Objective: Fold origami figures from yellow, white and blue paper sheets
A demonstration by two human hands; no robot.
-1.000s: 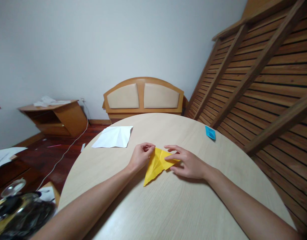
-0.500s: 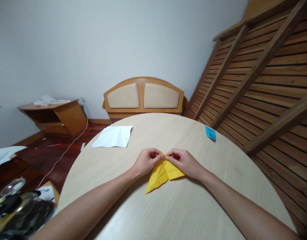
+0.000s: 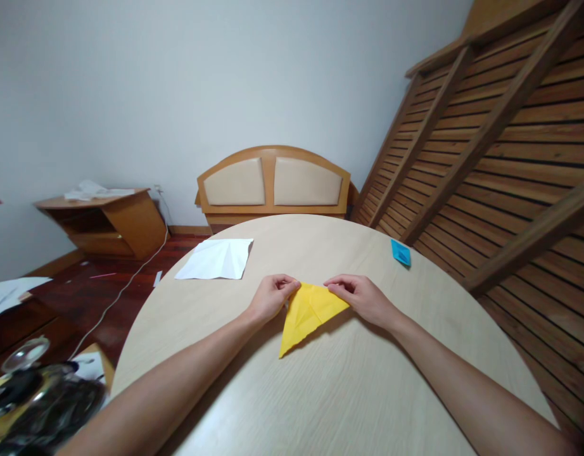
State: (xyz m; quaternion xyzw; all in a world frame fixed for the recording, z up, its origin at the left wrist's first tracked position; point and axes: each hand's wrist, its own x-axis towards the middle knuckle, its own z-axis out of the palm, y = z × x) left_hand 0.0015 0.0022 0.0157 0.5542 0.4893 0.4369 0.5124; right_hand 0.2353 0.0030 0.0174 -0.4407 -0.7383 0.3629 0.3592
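Observation:
A creased sheet of yellow paper (image 3: 310, 313) is stretched between my two hands over the round table (image 3: 292, 405). My left hand (image 3: 273, 296) pinches its upper left edge between thumb and fingers. At the upper right edge, my right hand (image 3: 361, 296) grips it the same way. One pointed corner of the paper hangs toward me, and its lower edge looks slightly ragged. Folds cross its middle. Whether the lower edge touches the tabletop I cannot tell.
Creased white paper (image 3: 218, 259) lies on the table's far left. A small folded blue paper piece (image 3: 401, 253) sits at the far right. Beyond the table stands a padded headboard (image 3: 273, 180); wooden slats (image 3: 491, 145) lean at right. A cable (image 3: 125, 285) crosses the floor.
My hands have moved apart along the top edge, from nearly touching to a clear gap. The yellow paper is now spread flatter, and its notched lower edge has straightened.

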